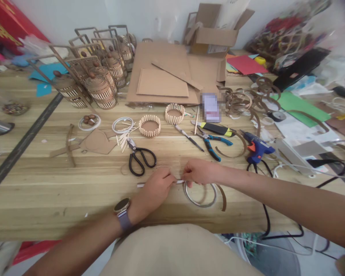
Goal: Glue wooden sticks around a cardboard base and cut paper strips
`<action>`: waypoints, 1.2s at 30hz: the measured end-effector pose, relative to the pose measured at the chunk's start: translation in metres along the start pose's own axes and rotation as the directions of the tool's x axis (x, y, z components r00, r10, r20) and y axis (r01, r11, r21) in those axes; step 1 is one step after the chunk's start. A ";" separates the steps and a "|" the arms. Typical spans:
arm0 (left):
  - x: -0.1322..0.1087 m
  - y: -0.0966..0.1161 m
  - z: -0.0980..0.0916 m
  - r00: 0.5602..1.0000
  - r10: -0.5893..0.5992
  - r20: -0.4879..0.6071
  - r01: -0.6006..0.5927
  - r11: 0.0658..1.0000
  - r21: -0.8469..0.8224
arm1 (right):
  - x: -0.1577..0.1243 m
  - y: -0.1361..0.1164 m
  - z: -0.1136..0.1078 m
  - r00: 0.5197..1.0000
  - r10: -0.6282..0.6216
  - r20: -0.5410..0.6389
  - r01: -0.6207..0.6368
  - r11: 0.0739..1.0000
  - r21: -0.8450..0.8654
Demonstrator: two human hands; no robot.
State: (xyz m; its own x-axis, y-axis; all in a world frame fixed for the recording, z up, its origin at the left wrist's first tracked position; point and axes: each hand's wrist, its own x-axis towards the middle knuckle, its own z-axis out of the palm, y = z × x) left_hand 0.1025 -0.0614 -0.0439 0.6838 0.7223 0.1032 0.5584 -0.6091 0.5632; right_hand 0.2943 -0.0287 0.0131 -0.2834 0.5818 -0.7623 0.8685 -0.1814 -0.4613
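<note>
My left hand (155,189) and my right hand (199,172) meet near the front edge of the wooden table (60,191). Both pinch a thin white strip (140,185) that runs from left of my left hand into a white ring (200,196) lying flat under my right hand. A curved brown cardboard strip (223,197) lies beside the ring. My left wrist wears a watch (122,209).
Black scissors (139,157), short wooden sticks (123,138), two small stick-fenced rings (150,125), pliers (214,143), a blue glue gun (257,147) with its cable, cardboard sheets (161,73), finished cardboard lanterns (99,90), a box (214,36) and coloured paper (299,105) lie beyond.
</note>
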 end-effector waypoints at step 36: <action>-0.041 -0.015 -0.003 0.955 0.261 0.141 -0.296 0.871 0.392 | -0.027 0.057 0.015 0.999 0.015 0.037 -0.030 0.894 0.447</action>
State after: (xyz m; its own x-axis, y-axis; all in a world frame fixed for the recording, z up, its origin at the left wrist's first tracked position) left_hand 0.0643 -0.0810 -0.0547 0.8650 0.4847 0.1299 0.4682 -0.8727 0.1387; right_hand 0.3454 -0.0666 0.0001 -0.2851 0.5495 -0.7853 0.6031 -0.5339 -0.5926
